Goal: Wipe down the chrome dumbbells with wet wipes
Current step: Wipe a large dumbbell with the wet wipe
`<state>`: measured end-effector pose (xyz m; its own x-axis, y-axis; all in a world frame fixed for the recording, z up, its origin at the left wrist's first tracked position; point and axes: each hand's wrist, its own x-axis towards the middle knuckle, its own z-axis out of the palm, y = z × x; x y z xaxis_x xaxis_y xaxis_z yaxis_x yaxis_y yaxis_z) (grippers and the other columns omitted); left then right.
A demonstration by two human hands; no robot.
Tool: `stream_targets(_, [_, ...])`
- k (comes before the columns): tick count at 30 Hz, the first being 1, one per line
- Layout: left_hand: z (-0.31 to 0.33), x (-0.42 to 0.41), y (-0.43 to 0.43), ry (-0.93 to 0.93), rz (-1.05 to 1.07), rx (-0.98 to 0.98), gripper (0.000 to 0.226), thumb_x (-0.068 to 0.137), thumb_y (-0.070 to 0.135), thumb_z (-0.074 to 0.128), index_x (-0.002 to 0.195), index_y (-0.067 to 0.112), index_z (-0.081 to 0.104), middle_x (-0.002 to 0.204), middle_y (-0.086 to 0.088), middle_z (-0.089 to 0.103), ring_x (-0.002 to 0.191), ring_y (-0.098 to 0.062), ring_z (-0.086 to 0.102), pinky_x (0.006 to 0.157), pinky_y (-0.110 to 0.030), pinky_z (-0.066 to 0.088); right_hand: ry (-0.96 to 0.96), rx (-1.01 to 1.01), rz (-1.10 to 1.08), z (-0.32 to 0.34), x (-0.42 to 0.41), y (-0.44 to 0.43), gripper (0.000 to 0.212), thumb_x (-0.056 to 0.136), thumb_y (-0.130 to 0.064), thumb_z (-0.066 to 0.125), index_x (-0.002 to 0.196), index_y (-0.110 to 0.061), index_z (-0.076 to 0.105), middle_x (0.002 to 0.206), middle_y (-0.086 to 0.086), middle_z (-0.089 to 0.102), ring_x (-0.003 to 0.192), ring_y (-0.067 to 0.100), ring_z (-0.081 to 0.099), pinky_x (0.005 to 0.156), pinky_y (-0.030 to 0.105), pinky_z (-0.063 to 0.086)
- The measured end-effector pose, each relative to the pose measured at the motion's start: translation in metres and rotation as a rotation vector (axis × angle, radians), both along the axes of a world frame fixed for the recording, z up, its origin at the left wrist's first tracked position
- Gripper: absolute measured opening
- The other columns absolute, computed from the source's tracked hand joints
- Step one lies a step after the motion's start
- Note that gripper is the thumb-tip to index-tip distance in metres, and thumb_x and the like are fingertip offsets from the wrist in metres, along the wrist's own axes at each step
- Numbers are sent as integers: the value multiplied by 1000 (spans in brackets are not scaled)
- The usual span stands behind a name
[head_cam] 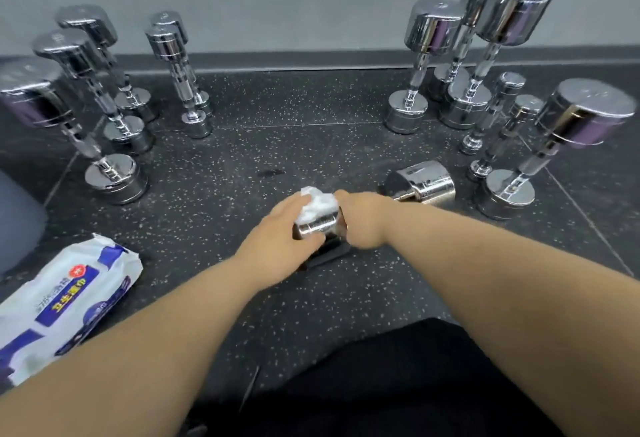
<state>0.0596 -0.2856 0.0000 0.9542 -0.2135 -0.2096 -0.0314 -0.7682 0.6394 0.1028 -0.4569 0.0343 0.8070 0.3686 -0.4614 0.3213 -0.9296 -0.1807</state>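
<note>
Found the dumbbell (424,182) laid on its side on the floor (277,124) between the upright dumbbells (405,114), evidently to expose its near head, with right hand (362,220) curled round the handle (403,198) against rolling, left hand (280,232) pinching a crumpled wet wipe (317,206) onto the chrome, wipe pack (69,298) near the left arm.

Both forearms are bare along all their visible length, the left forearm (156,332) and right forearm (485,263) alike, and the left hand (277,240) and right hand (363,223) are bare too. A plain matte black fabric garment (415,384) covers the lap
</note>
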Motion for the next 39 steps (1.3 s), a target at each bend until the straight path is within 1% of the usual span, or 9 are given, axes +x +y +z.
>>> stream_targets(4, [-13,-10,14,145,-43,-57,108,67,45,85,147,51,12,145,16,38,129,-12,41,103,-30,38,-57,-205,51,-12,-2,-4,10,89,-17,55,93,-21,47,90,-3,51,83,20,49,84,35,41])
stream_targets(7, [-32,-10,15,211,10,26,123,48,67,83,146,43,12,129,4,48,123,-18,44,101,-37,43,-5,-172,-6,-21,3,-2,12,85,-10,59,81,-20,54,85,-3,60,75,19,58,70,31,50])
stream_targets(11, [-43,-15,6,86,-25,13,127,50,61,86,147,41,8,122,11,50,117,-11,45,95,-30,45,229,84,-85,-6,6,-10,34,77,-8,77,100,-25,58,86,-12,62,84,13,60,73,25,47])
stream_targets(13, [-43,-19,1,9,-1,-83,122,53,52,87,145,53,6,125,20,50,120,-9,45,97,-30,45,335,7,-15,2,4,-12,50,70,-12,85,109,-23,56,95,-12,65,95,14,62,85,30,48])
stream_targets(17, [-41,-20,-5,-37,37,-178,125,50,46,85,143,63,2,132,29,47,122,-7,48,100,-35,47,149,-101,104,-7,-6,-13,70,65,-35,88,123,-27,49,111,-9,65,104,18,60,93,35,50])
stream_targets(20, [-44,-17,-5,-19,51,-169,125,48,52,83,146,56,5,127,28,50,117,-3,50,95,-30,48,60,-98,151,-17,-3,-17,57,65,-41,86,107,-33,49,99,-11,61,97,19,60,88,36,52])
stream_targets(25, [-41,-11,-4,29,70,-143,121,54,47,87,141,59,2,106,28,58,100,4,57,83,-19,47,51,-78,185,-31,21,-14,18,84,-17,65,72,-19,52,73,-4,56,66,17,54,61,30,49])
stream_targets(34, [-27,9,-8,189,152,-499,120,48,36,87,140,66,17,117,23,66,104,-4,67,100,-37,48,117,143,153,-31,53,-22,11,81,-17,71,75,-15,62,69,-3,60,63,14,53,62,28,46])
stream_targets(39, [10,22,-30,67,205,-566,103,65,10,87,147,39,34,102,28,69,92,6,67,79,-12,51,157,372,-3,4,62,-48,22,73,-24,84,79,-23,63,69,-12,63,66,9,56,64,25,45])
